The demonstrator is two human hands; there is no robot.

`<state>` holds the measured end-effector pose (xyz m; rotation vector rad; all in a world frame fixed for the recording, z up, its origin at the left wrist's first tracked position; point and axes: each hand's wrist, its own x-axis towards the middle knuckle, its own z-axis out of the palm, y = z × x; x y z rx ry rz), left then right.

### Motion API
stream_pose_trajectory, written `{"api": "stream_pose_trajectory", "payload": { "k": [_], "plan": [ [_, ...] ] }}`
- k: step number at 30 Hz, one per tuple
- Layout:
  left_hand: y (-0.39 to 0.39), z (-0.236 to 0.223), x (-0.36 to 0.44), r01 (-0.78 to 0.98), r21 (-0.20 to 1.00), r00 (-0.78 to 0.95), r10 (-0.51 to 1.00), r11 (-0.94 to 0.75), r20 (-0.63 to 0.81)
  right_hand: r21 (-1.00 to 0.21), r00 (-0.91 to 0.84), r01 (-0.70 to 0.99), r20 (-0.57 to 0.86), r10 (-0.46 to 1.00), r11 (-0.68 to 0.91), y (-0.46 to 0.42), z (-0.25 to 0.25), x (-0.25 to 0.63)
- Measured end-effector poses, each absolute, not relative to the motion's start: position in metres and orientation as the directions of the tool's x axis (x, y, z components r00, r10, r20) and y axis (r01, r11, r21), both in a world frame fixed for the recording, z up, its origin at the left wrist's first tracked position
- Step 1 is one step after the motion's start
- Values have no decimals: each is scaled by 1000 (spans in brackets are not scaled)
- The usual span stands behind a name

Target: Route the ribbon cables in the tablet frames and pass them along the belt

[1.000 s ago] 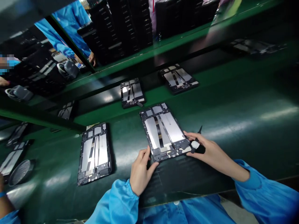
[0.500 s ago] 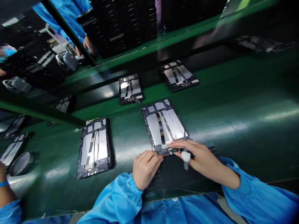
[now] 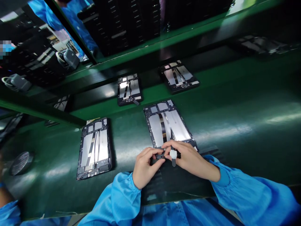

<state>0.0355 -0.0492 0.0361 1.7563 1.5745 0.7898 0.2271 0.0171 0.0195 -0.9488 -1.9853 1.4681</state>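
Closer to the left hand [image 3: 144, 168] since the earlier frame, the right hand [image 3: 191, 158] has moved leftward along the lower edge of the opened device [image 3: 180, 125], which lies tilted on the green bench [image 3: 131, 131], its silvery interior facing up and its near edge beside a dark mat [image 3: 174, 185]. Fine handwork at that near edge seems to be the step in hand; from this position, the next move would call for a steady frame and light fingertip control, since the thin strips inside look easy to snag. Both hands meet over the bottom strip, hiding most of what they work on. Curled low, the left hand has its thumb and forefinger only narrowly apart at the edge; whether they pinch a small part, I cannot tell. Bent and nearly closed, the right hand holds a slim dark tool [image 3: 173, 162] with a white piece [image 3: 173, 153] around its middle, its fingertips reaching the device close to the left ones. Well apart to the left lies a second opened device [image 3: 103, 150], and beyond are a smaller-looking unit [image 3: 129, 89] and another unit [image 3: 180, 77]. Farther left sit a round ribbed object [image 3: 21, 163] and a co-worker's blue sleeve [image 3: 8, 215].
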Motion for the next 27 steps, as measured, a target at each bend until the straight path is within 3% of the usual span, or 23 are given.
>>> {"api": "stream_pose_trajectory", "payload": {
  "k": [4, 9, 17, 19, 23, 27],
  "plan": [
    [-50, 36, 32, 644, 741, 160, 981, -191, 115, -953, -645, 239, -10, 764, 189, 16, 21, 228],
    [-53, 35, 33, 681, 703, 195, 976, -206, 97, -937, -702, 247, 1, 712, 245, 16, 21, 233],
    [-56, 34, 35, 745, 638, 192, 979, -194, 73, -872, -683, 245, 154, 713, 424, 10, 15, 229],
    [-58, 35, 33, 801, 526, 243, 958, -286, 152, -854, -678, 244, 189, 711, 460, 9, 13, 228],
    [-65, 39, 25, 847, 193, 447, 859, -496, 250, -832, -674, 244, 223, 704, 498, 6, 9, 228],
    [-70, 40, 15, 809, 86, 554, 802, -582, 224, -840, -674, 230, 226, 703, 491, 6, 7, 228]
  ]
}}
